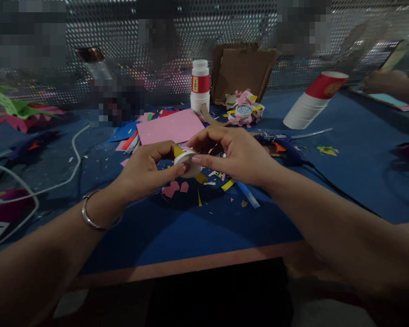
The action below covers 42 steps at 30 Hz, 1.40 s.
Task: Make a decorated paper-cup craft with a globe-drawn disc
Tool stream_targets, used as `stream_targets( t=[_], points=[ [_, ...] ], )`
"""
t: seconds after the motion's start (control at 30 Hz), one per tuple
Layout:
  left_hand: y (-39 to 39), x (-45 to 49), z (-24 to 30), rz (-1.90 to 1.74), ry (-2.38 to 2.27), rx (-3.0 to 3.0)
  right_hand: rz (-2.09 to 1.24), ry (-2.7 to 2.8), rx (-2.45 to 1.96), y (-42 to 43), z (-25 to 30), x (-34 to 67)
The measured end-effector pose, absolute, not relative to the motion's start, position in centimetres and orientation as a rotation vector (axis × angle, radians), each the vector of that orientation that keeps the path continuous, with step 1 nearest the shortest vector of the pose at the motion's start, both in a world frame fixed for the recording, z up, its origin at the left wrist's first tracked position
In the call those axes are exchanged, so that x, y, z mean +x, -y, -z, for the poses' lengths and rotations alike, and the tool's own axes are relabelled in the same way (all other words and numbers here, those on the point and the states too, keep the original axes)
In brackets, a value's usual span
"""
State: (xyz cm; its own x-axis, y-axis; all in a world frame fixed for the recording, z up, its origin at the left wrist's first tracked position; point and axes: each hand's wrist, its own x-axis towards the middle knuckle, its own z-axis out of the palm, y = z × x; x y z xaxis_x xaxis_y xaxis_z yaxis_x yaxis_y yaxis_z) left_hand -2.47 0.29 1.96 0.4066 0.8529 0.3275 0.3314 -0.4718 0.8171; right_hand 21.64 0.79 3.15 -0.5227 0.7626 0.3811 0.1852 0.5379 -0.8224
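Observation:
Both my hands meet over the blue table (177,227), gripping a small white round roll (188,162), like tape. My left hand (146,165), with a metal bangle on the wrist, pinches the roll from the left with thumb and fingers closed. From the right, my right hand (230,152) curls its fingers over the top of the roll. Scraps of pink paper (172,187) and yellow paper lie right beneath the hands.
A pink sheet (170,127) and coloured paper lie behind the hands. Paper cup stacks stand upright (200,86) and lie tilted (313,100). A paper flower craft (244,110), a cardboard piece (243,68), a glue gun (282,147), white cables (54,181) and another person's hand (385,84) are around.

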Motion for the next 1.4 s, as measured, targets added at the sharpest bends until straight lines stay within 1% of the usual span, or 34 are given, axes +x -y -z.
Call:
stream_targets(
  t=[0.1, 0.2, 0.4, 0.57, 0.73, 0.87, 1.07, 1.2, 1.4],
  points=[
    [-0.7, -2.4, -1.6, -1.066, -1.059, 1.963, -0.847, 1.997, -0.843, -1.7, -3.3, 23.0],
    [-0.9, -2.4, -1.3, -1.124, -1.099, 1.894, -0.581, 1.977, -1.012, -2.7, -3.7, 25.1],
    [-1.0, -2.4, -0.9, -1.089, -1.147, 1.933, -0.226, 1.931, -1.63, -2.5, -4.6, 30.9],
    [-0.9, -2.2, -0.7, -1.142, -1.153, 1.949, -0.042, 1.804, -2.036, -1.0, -3.7, 35.1],
    [-0.6, -1.8, -0.9, -1.181, -1.131, 1.951, 0.086, 1.955, -2.113, -1.4, -1.1, 37.3],
    [-0.2, -1.6, -1.2, -1.139, -1.113, 1.986, 0.119, 1.886, -2.285, -2.3, 0.1, 37.7],
    [0.0, -1.4, -0.8, -1.126, -1.073, 2.031, 0.04, 1.832, -2.292, -2.6, 0.2, 37.9],
    [0.1, -1.3, -0.6, -1.1, -1.072, 2.065, 0.057, 1.78, -2.233, -2.4, -0.1, 38.0],
    [0.2, -1.0, -0.5, -1.074, -1.052, 2.056, 0.104, 1.682, -1.827, -1.5, -0.5, 36.5]
  ],
)
